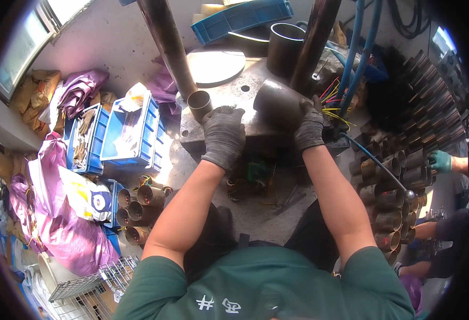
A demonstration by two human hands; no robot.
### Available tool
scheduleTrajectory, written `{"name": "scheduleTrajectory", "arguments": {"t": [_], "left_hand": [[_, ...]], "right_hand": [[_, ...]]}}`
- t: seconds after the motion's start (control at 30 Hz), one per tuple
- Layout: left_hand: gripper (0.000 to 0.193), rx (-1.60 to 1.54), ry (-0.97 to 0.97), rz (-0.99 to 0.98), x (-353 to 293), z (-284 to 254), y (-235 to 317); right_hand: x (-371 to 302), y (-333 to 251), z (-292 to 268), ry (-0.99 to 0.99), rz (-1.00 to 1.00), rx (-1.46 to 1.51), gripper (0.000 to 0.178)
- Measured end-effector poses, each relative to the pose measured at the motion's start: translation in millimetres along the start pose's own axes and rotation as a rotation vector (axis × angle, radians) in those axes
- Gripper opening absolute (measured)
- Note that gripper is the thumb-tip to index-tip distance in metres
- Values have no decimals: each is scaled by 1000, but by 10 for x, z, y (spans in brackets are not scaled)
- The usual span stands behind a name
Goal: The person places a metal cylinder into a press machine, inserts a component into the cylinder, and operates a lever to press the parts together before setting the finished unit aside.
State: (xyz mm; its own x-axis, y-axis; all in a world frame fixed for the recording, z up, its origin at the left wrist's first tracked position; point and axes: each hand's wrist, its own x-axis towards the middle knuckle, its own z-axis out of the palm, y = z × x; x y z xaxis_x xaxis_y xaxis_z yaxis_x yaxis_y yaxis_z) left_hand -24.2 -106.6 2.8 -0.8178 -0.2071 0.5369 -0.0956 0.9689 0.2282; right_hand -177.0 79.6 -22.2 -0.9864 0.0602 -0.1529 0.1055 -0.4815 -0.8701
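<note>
A wide dark metal tube (278, 104) lies tilted on the worn metal machine table (218, 128). My right hand (310, 126), in a grey glove, grips its right end, with the thumb up at the rim. At the table's front edge is my left hand (224, 134), gloved alike, its fingers curled; what they may hold is hidden. Just left of it a short, narrower pipe piece (199, 104) stands upright, its open end up. Another wide tube (286, 50) stands upright at the back of the table, beside a round pale disc (216, 66).
Two steel columns (166, 42) (315, 42) rise from the table. A ball-ended lever (408, 194) juts out at right, by stacked pipe pieces (386, 218). Blue crates (133, 133) and more pipe pieces (150, 195) are at left. A co-worker's green-gloved hand (440, 161) touches the right-hand stack.
</note>
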Motion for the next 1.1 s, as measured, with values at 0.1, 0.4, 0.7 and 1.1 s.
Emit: {"name": "scheduleTrajectory", "arguments": {"t": [0.1,0.4,0.7,1.1], "left_hand": [[32,-209,227,108,-12,110,317],[54,-429,234,223,290,690,1183],[27,-455,419,133,385,818,1247],[45,-1124,564,-345,773,470,462]], "right_hand": [[67,-39,-75,-83,202,276,49],[-179,-843,-818,27,426,149,52],[291,-693,-1398,180,414,99,43],[20,-496,-748,-174,-665,-482,56]]}}
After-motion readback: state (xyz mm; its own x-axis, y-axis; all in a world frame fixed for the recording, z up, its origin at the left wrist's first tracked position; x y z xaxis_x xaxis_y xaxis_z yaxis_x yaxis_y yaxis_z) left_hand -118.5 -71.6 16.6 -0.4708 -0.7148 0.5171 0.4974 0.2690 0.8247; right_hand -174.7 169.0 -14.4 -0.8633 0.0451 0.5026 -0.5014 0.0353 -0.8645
